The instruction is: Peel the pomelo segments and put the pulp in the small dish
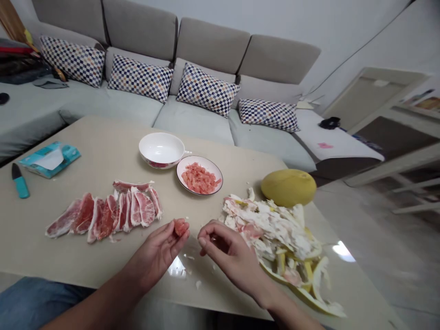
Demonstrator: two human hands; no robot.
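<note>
My left hand is shut on a small piece of pink pomelo flesh, pinched between fingers and thumb above the table. My right hand is curled close beside it, and its fingers hide whatever may be inside. A row of peeled pink pomelo segments lies on the table to the left of my hands. Just right of my right hand is a heap of white pith and yellow rind. Pink pomelo pieces fill a small white plate.
A white bowl stands tilted on the plate's left. A whole yellow pomelo sits behind the peel heap. A tissue packet and a teal-handled knife lie at the table's left. A grey sofa with checked cushions stands behind the table.
</note>
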